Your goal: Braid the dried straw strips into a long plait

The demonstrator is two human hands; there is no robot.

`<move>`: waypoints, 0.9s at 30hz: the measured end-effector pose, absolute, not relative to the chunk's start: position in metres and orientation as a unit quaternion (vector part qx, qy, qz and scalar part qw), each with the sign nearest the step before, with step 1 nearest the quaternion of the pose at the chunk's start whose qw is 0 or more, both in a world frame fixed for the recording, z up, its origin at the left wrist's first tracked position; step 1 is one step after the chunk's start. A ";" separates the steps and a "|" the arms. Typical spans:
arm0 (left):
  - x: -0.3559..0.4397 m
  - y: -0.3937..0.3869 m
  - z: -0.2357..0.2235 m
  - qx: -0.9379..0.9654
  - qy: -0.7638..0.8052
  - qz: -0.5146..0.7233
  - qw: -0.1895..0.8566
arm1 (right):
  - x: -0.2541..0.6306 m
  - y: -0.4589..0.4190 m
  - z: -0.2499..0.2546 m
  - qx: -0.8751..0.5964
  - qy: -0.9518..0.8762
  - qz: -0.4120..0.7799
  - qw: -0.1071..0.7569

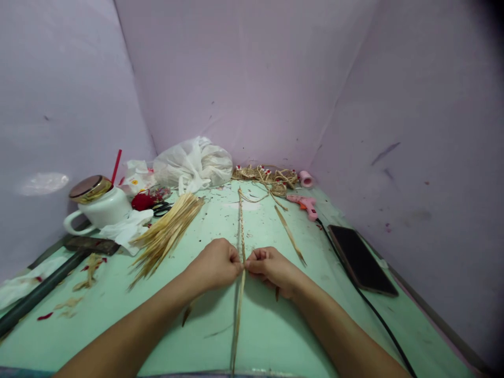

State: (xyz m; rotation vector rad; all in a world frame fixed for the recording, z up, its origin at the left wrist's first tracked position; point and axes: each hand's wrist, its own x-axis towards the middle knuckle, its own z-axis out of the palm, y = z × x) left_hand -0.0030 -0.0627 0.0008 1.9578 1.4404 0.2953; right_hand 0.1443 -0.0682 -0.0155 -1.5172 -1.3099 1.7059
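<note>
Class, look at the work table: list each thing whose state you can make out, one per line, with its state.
Plaited strand: plaited on the far side, apparently unplaited on the near side
Left hand: closed, pinching it
Right hand: closed, pinching it
Fibre bundle: lying spread
Phone: lying flat, screen dark
Glue gun: lying down
Mug: standing, mouth covered
Hammer: lying down
Plastic bag: bunched up

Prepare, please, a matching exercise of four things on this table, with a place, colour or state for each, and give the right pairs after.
Things:
1. braided strip
2. glue gun
3. phone
4. mug

Descriptions:
A. dark, lying flat at the right
B. white, at the left
C. pinched by the left hand and the right hand
D. mostly pink

Right pairs: 1-C, 2-D, 3-A, 4-B
</note>
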 end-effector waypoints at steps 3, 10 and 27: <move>0.003 -0.076 0.003 0.789 0.542 0.118 0.266 | 0.143 -0.069 -0.016 -0.544 -0.442 0.661 0.270; 0.014 -0.096 0.004 0.841 0.505 0.045 0.190 | 0.142 -0.071 -0.015 -0.542 -0.423 0.661 0.302; -0.005 -0.050 -0.004 0.511 0.481 0.132 0.701 | 0.148 -0.067 -0.017 -0.473 -0.464 0.696 0.277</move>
